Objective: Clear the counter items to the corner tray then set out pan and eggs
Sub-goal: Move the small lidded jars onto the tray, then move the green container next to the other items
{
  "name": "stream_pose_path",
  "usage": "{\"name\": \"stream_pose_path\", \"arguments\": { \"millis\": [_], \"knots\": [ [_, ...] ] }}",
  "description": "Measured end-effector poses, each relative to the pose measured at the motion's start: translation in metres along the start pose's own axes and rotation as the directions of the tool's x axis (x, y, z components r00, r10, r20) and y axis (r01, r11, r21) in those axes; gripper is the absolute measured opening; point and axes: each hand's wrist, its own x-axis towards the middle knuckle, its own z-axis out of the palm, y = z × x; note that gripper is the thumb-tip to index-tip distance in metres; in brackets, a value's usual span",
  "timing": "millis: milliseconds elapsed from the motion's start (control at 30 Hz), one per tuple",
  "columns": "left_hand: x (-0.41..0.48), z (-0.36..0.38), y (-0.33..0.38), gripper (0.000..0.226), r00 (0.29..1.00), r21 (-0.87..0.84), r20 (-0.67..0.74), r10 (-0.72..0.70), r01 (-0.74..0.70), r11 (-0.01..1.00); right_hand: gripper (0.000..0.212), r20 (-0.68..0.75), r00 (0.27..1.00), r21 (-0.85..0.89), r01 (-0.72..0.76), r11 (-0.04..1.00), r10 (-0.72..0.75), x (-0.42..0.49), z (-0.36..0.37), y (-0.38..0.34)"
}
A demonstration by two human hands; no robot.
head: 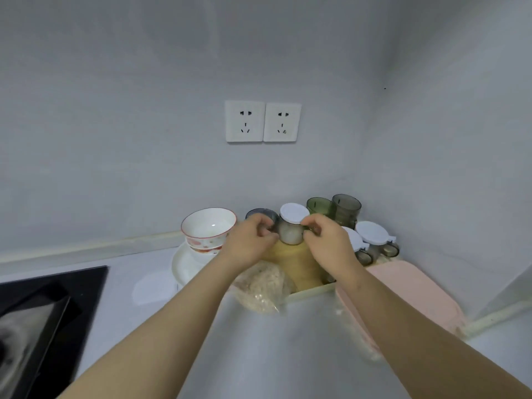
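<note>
In the counter's far corner sits a cream tray crowded with items. A white-lidded jar stands on a yellow bag. My left hand curls its fingers round a dark grey cup just left of the jar. My right hand pinches the jar's right side under the lid. A clear bag of grains hangs over the tray's front edge. No pan or eggs are in view.
Two more white-lidded jars and green and grey cups fill the corner. Stacked bowls sit on a white plate to the left. A pink board lies right of the tray. The black stove is at left.
</note>
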Motion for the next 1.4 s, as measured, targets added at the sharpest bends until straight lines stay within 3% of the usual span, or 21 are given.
{"name": "stream_pose_path", "arguments": {
  "millis": [167, 433, 700, 867, 1133, 1300, 1400],
  "knots": [
    [-0.060, -0.057, -0.028, 0.008, 0.994, -0.034, -0.077, -0.071, 0.069, 0.997, 0.022, 0.149, 0.988, 0.136, 0.017, 0.991, -0.038, -0.043, 0.044, -0.050],
    [-0.166, -0.142, -0.085, 0.012, 0.942, -0.093, -0.248, -0.225, 0.208, 0.974, 0.023, 0.314, 0.945, 0.253, 0.012, 0.967, -0.094, -0.128, 0.120, -0.119],
    [-0.268, -0.187, -0.122, 0.008, 0.848, -0.086, -0.425, -0.317, 0.311, 0.946, 0.022, 0.510, 0.830, 0.337, 0.049, 0.940, -0.226, -0.192, 0.171, -0.172],
    [-0.333, -0.205, -0.135, 0.006, 0.734, -0.162, -0.531, -0.423, 0.403, 0.901, 0.018, 0.633, 0.695, 0.391, 0.093, 0.916, -0.341, -0.236, 0.201, -0.209],
    [-0.455, -0.264, -0.162, 0.006, 0.482, -0.307, -0.712, -0.511, 0.440, 0.844, 0.022, 0.746, 0.460, 0.454, 0.177, 0.873, -0.481, -0.335, 0.256, -0.281],
    [-0.522, -0.316, -0.189, 0.012, 0.357, -0.355, -0.777, -0.518, 0.430, 0.830, 0.021, 0.764, 0.376, 0.488, 0.194, 0.851, -0.524, -0.394, 0.302, -0.346],
    [-0.563, -0.359, -0.212, 0.011, 0.330, -0.351, -0.789, -0.518, 0.450, 0.821, 0.022, 0.769, 0.333, 0.508, 0.197, 0.838, -0.545, -0.439, 0.334, -0.393]
  ]
}}
